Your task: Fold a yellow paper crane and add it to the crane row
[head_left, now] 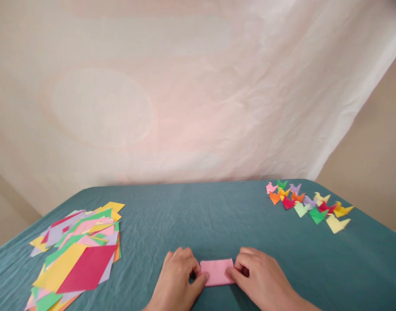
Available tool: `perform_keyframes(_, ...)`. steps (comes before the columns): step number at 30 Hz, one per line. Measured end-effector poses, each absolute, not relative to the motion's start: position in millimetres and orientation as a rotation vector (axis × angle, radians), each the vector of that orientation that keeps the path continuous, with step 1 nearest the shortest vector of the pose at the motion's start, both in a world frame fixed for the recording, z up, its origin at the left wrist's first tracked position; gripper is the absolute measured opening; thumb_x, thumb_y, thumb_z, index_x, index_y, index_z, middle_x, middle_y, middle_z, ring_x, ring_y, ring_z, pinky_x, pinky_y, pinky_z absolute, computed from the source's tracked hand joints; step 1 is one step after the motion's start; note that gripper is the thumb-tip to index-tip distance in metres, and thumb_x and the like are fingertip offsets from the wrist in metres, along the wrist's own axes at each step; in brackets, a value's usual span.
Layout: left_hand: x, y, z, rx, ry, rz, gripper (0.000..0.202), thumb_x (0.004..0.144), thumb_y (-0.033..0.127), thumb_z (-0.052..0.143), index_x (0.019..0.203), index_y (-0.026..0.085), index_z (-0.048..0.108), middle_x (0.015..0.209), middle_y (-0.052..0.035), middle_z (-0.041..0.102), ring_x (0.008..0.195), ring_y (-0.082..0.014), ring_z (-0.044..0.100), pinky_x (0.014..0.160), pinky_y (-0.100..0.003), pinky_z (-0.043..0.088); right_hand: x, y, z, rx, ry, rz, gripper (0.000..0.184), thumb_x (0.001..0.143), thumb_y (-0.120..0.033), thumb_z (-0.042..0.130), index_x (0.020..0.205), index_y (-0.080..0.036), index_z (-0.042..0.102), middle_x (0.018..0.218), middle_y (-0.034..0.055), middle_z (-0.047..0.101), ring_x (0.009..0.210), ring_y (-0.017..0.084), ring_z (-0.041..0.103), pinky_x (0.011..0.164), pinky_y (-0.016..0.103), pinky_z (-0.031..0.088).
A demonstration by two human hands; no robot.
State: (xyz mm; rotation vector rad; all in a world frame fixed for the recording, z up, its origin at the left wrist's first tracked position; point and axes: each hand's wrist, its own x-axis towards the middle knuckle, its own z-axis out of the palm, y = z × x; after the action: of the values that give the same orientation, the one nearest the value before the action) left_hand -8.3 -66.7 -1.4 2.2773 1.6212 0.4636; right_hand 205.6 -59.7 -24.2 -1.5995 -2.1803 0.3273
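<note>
A pink folded paper (pixel 217 272), now a small rectangle, lies near the front of the table between my hands. At its left end, my left hand (pixel 181 276) pinches the edge between thumb and curled fingers. My right hand (pixel 258 274) grips the opposite end the same way, its thumb over the paper's right edge. The fingertips behind the paper are partly hidden.
A loose pile of coloured paper sheets (pixel 87 268) spreads over the left side of the green tablecloth (pixel 185 220). Several folded paper birds (pixel 317 216) stand in rows at the back right. A pale cloth (pixel 191 108) hangs behind the table.
</note>
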Motion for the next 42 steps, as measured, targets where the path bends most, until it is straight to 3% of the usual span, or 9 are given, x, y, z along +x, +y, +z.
perform_keyframes(42,-7.8,-63.3,-5.5,2.311,1.653,0.446,0.018,0.08,0.021,0.054,0.062,0.018,0.057,0.074,0.0004,0.06,0.077,-0.0177,0.053,0.071,-0.03,0.03,204.6,-56.9,-28.2,-1.612,-2.185,0.344,0.02,0.077,-0.021,0.059,0.057,-0.02,0.058,0.063,-0.0035,0.06,0.061,0.012,0.058,0.058,0.022,0.032)
